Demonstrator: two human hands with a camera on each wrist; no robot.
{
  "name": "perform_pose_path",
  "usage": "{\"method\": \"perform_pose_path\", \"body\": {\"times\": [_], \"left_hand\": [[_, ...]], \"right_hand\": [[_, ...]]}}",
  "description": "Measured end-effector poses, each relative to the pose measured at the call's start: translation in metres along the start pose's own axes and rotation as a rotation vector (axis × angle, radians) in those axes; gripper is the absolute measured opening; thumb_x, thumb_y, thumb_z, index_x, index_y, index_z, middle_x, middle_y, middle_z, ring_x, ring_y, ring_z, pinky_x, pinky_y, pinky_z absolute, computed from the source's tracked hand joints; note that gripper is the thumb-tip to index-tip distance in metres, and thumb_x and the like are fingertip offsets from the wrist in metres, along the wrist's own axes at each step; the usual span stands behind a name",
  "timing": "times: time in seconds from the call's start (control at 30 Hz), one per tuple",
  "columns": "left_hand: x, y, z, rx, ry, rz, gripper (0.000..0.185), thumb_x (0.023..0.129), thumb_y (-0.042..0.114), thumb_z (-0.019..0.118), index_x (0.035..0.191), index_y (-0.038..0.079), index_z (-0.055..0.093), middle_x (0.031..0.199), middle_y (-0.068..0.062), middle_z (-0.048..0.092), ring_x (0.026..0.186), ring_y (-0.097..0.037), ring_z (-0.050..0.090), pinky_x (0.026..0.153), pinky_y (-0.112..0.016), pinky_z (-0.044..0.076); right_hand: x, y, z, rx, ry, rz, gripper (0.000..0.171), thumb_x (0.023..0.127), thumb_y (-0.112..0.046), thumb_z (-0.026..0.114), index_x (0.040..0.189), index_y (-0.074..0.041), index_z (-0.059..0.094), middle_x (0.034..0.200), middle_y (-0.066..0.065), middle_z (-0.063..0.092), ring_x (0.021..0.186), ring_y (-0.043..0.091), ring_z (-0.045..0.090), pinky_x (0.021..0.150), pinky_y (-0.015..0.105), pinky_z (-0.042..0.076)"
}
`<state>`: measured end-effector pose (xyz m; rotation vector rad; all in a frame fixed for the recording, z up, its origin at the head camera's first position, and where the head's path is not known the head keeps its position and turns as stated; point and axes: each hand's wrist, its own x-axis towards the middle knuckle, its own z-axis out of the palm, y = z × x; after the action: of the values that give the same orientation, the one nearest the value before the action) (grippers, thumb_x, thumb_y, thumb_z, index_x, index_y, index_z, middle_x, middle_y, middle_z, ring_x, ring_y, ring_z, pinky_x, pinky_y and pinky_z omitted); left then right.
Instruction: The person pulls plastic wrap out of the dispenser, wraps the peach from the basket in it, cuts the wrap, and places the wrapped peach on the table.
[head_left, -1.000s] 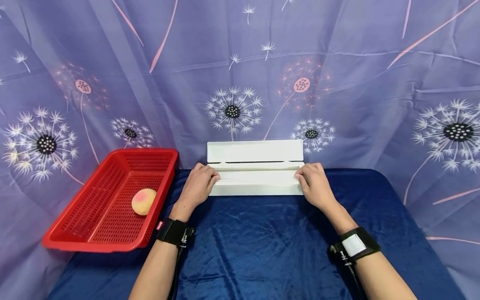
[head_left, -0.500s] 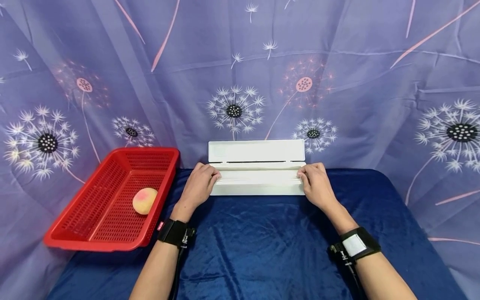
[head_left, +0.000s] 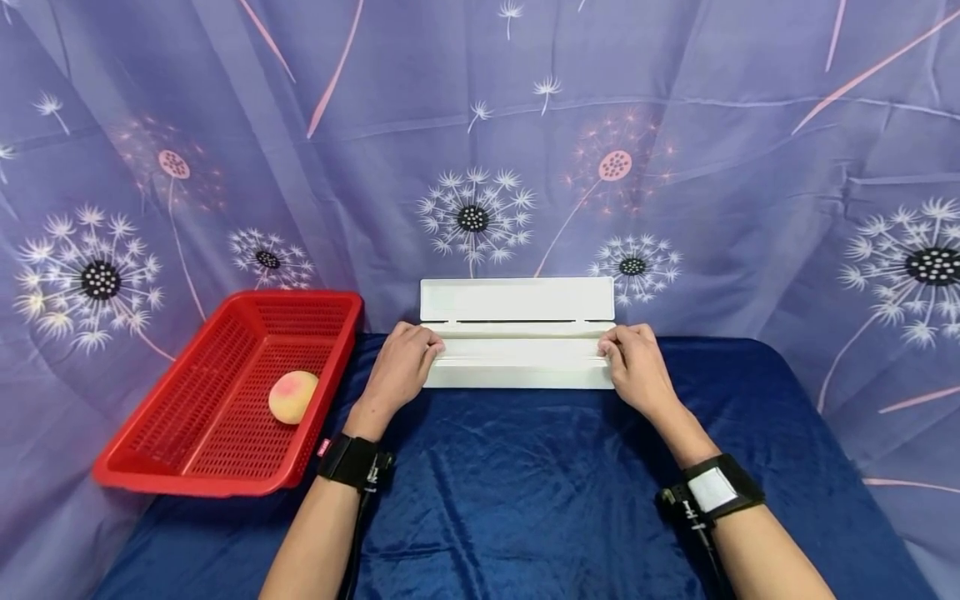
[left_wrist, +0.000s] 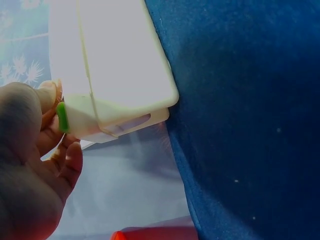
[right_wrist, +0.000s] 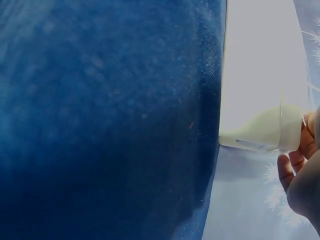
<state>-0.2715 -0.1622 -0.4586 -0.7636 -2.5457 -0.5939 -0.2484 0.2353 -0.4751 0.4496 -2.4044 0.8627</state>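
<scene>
A long white plastic wrap dispenser (head_left: 519,377) lies across the back of the table. Its hinged lid (head_left: 517,298) is raised at the rear, showing the pale trough inside. My left hand (head_left: 397,367) grips the dispenser's left end, thumb toward the inside and fingers bent over the edge. At the opposite end, my right hand (head_left: 637,367) holds it in much the same way. A small green piece (left_wrist: 62,117) shows beside the left fingers in the left wrist view. Right fingertips (right_wrist: 285,167) curl at the dispenser's corner in the right wrist view.
To the left stands a red perforated basket (head_left: 112,479) with a pink and yellow peach (head_left: 292,397) in it. Dark blue cloth (head_left: 517,500) covers the table. Behind hangs a purple curtain (head_left: 375,208) printed with dandelions, close to the raised lid.
</scene>
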Motion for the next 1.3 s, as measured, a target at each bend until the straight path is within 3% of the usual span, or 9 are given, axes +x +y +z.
{"method": "perform_pose_path", "body": {"times": [0.4, 0.8, 0.97, 1.3], "left_hand": [[0.003, 0.005, -0.006, -0.008, 0.024, 0.016, 0.015, 0.108, 0.017, 0.064, 0.105, 0.006, 0.074, 0.103, -0.009, 0.075, 0.102, -0.031, 0.061, 0.098, -0.046, 0.047], [0.004, 0.007, -0.011, -0.007, 0.004, -0.029, 0.017, 0.109, 0.021, 0.062, 0.106, 0.008, 0.073, 0.106, -0.009, 0.075, 0.105, -0.031, 0.061, 0.098, -0.047, 0.048], [0.004, 0.006, -0.012, 0.001, 0.014, -0.029, 0.016, 0.109, 0.02, 0.061, 0.105, 0.009, 0.072, 0.105, -0.009, 0.074, 0.101, -0.031, 0.06, 0.093, -0.047, 0.048], [0.004, 0.004, -0.013, 0.002, 0.045, 0.0, 0.016, 0.109, 0.02, 0.061, 0.105, 0.007, 0.07, 0.101, -0.009, 0.072, 0.096, -0.031, 0.058, 0.089, -0.046, 0.047]], "right_hand": [[0.003, -0.005, -0.003, 0.007, 0.044, -0.001, 0.014, 0.105, -0.003, 0.064, 0.091, -0.003, 0.066, 0.081, 0.009, 0.066, 0.081, 0.028, 0.052, 0.073, 0.038, 0.037], [0.005, -0.007, -0.003, -0.004, 0.076, 0.002, 0.008, 0.104, -0.002, 0.065, 0.096, -0.003, 0.067, 0.082, 0.008, 0.066, 0.065, 0.017, 0.051, 0.064, 0.03, 0.04], [0.005, -0.006, -0.001, 0.002, 0.109, -0.009, 0.007, 0.102, 0.002, 0.065, 0.096, -0.002, 0.067, 0.082, 0.009, 0.066, 0.066, 0.017, 0.054, 0.064, 0.024, 0.038], [0.007, -0.006, 0.0, 0.013, 0.131, 0.002, 0.009, 0.104, -0.001, 0.064, 0.095, -0.002, 0.066, 0.084, 0.01, 0.067, 0.067, 0.017, 0.053, 0.066, 0.024, 0.038]]}}
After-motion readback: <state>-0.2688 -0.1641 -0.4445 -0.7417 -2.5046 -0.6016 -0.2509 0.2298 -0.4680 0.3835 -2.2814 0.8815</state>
